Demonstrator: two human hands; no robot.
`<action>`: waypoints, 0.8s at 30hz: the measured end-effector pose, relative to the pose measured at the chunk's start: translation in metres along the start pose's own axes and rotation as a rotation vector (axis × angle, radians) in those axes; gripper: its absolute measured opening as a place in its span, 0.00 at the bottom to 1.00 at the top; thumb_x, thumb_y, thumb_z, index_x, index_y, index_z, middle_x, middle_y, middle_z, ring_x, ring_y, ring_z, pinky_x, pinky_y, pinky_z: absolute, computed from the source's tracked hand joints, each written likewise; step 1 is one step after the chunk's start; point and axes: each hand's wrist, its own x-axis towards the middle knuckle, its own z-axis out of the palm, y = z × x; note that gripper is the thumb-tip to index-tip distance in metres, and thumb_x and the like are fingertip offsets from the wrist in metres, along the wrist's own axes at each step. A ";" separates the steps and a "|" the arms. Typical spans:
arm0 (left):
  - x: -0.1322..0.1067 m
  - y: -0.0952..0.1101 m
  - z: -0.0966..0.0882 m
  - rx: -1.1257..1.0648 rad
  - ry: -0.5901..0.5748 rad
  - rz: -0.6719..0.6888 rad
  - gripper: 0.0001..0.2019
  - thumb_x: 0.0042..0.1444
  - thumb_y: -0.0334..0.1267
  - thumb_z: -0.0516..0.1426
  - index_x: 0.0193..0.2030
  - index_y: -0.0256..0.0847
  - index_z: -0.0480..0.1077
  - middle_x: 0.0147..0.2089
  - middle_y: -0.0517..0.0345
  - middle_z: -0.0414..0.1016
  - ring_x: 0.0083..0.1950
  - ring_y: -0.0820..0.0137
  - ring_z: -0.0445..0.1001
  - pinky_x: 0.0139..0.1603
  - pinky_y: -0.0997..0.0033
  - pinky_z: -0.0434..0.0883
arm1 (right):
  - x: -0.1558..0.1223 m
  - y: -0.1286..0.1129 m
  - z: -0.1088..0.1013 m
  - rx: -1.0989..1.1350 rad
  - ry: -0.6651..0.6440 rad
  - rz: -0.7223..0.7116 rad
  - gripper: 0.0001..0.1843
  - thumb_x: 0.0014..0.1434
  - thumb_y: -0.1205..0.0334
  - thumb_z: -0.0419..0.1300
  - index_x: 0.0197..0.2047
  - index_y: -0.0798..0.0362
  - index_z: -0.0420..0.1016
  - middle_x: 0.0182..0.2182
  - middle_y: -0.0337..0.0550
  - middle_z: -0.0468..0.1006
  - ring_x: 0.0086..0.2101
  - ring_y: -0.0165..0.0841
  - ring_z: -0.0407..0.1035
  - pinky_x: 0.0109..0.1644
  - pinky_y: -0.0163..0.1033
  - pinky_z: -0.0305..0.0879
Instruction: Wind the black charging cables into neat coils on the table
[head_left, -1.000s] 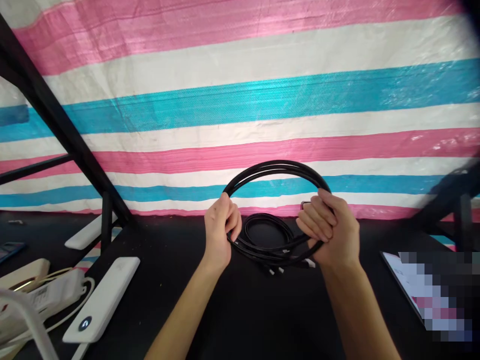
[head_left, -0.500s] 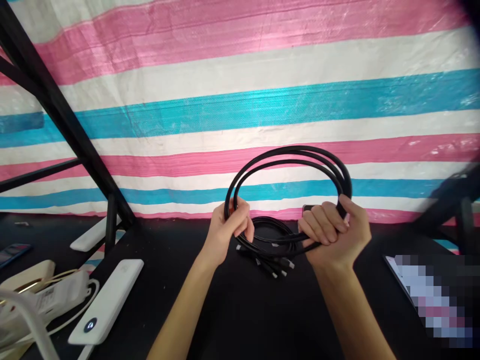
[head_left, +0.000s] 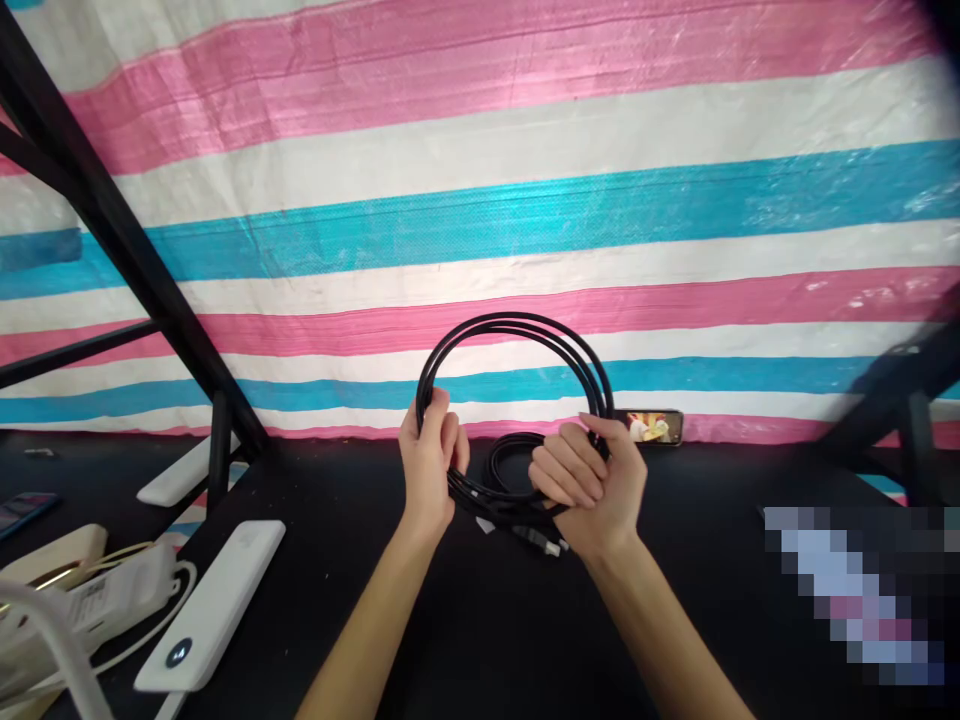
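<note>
A black cable is wound into a coil of several loops, held upright above the black table. My left hand is closed round the coil's left side. On the right side, the fingers of my right hand wrap round the same loops. Behind and below lies a second coil of black cables on the tabletop, partly hidden by the held coil and my right hand. Its metal-tipped plugs stick out toward me.
A phone with a lit screen leans at the back by the striped sheet. To the left lie a white power bank and a white power strip with cords. Black metal frame legs slant at the left.
Both hands have moved left with the coil, the right one farther, so they are closer together. The loops look narrower and more bunched. More of the phone shows now.
</note>
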 end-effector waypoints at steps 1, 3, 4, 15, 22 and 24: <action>0.001 0.000 -0.001 -0.008 0.022 -0.002 0.14 0.56 0.46 0.55 0.26 0.42 0.56 0.12 0.73 0.44 0.11 0.80 0.46 0.12 0.79 0.47 | 0.002 0.000 -0.001 -0.022 -0.009 0.042 0.28 0.53 0.57 0.55 0.12 0.50 0.39 0.07 0.29 0.39 0.10 0.22 0.34 0.11 0.30 0.37; 0.005 0.002 -0.005 0.002 0.014 0.014 0.13 0.56 0.48 0.55 0.28 0.42 0.58 0.11 0.73 0.44 0.11 0.80 0.46 0.12 0.80 0.48 | 0.007 -0.005 -0.004 -0.077 0.003 0.080 0.25 0.51 0.59 0.57 0.12 0.50 0.45 0.08 0.28 0.42 0.10 0.21 0.36 0.11 0.29 0.39; 0.007 0.004 -0.008 0.019 -0.006 0.027 0.13 0.56 0.49 0.54 0.30 0.42 0.60 0.11 0.73 0.44 0.11 0.80 0.46 0.12 0.80 0.48 | 0.010 -0.008 -0.006 -0.107 0.021 0.079 0.23 0.51 0.59 0.58 0.13 0.51 0.50 0.08 0.28 0.44 0.11 0.21 0.37 0.11 0.29 0.41; 0.005 0.012 -0.016 0.413 -0.466 -0.118 0.16 0.58 0.51 0.52 0.29 0.40 0.64 0.12 0.72 0.46 0.12 0.82 0.46 0.14 0.80 0.45 | 0.012 -0.020 -0.023 -0.747 0.223 -0.112 0.16 0.47 0.53 0.65 0.37 0.54 0.74 0.13 0.28 0.56 0.14 0.20 0.45 0.15 0.31 0.34; 0.006 0.012 -0.019 0.429 -0.451 -0.051 0.14 0.57 0.50 0.53 0.29 0.40 0.63 0.12 0.71 0.49 0.14 0.80 0.49 0.18 0.78 0.50 | 0.009 -0.029 -0.021 -0.558 0.109 -0.030 0.17 0.52 0.47 0.62 0.28 0.55 0.72 0.11 0.26 0.45 0.13 0.19 0.36 0.15 0.32 0.29; 0.009 0.012 -0.021 0.500 -0.441 -0.048 0.13 0.55 0.49 0.55 0.34 0.41 0.64 0.14 0.70 0.54 0.17 0.79 0.55 0.21 0.77 0.54 | 0.007 -0.031 -0.022 -0.513 0.121 -0.084 0.17 0.50 0.50 0.65 0.23 0.53 0.68 0.10 0.26 0.45 0.13 0.19 0.36 0.15 0.32 0.29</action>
